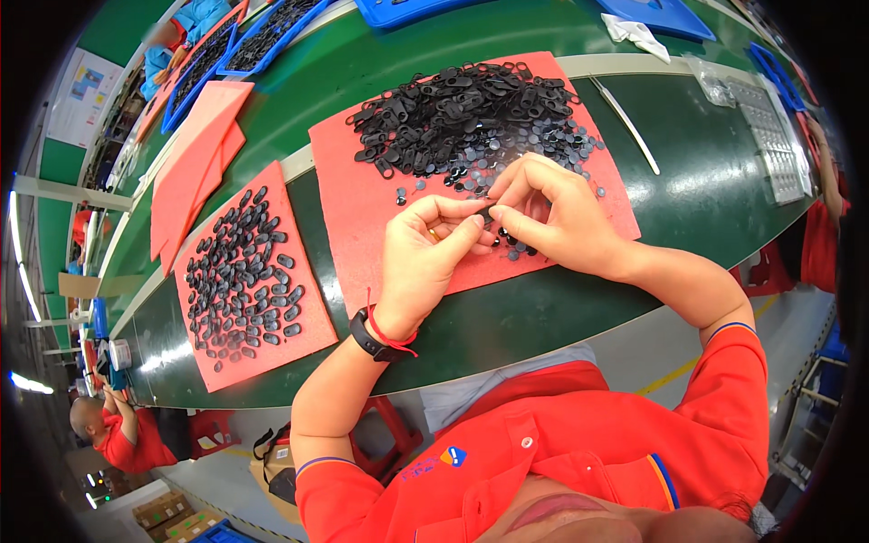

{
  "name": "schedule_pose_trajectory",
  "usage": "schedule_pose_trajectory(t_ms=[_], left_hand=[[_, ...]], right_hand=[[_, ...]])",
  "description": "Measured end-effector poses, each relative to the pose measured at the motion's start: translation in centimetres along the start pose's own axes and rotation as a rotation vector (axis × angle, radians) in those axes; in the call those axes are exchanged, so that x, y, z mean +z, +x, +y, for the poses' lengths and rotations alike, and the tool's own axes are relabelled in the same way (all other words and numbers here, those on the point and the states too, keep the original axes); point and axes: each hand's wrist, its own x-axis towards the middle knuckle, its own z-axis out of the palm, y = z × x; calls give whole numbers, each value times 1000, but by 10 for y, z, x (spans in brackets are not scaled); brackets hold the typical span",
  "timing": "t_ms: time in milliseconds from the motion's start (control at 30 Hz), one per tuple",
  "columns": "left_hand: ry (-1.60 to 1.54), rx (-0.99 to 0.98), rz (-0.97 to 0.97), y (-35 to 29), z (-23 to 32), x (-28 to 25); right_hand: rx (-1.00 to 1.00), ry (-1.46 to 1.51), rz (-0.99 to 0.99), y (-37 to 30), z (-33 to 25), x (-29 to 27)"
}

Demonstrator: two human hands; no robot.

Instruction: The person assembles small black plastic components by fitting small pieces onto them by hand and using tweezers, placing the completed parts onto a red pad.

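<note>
My left hand (433, 242) and my right hand (559, 215) meet over a pink foam sheet (380, 258), fingertips pinched together. Between them is a small black part (487, 214), mostly covered by the fingers, so its exact kind is hard to make out. Just beyond my hands lies a heap of black oval pieces with a slot (453, 109). Small dark shiny discs (543, 140) are scattered along the heap's near side and under my hands. On a second pink sheet (312, 312) to the left, many black oval pieces (244, 271) lie spread out.
Loose pink sheets (195, 181) overlap at the left. A white-handled thin tool (629, 127) lies right of the heap, with a grey compartment tray (769, 145) farther right. Blue trays (272, 36) stand along the far side. Co-workers sit at the left (127, 434) and right edges.
</note>
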Motion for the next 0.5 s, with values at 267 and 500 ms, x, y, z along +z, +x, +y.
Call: schedule_pose_trajectory(t_ms=[267, 500], left_hand=[[30, -13, -1, -3, 4, 1], [-11, -45, -20, -3, 6, 4]], right_hand=[[173, 182, -46, -2, -2, -1], [358, 342, -115, 1, -6, -6]])
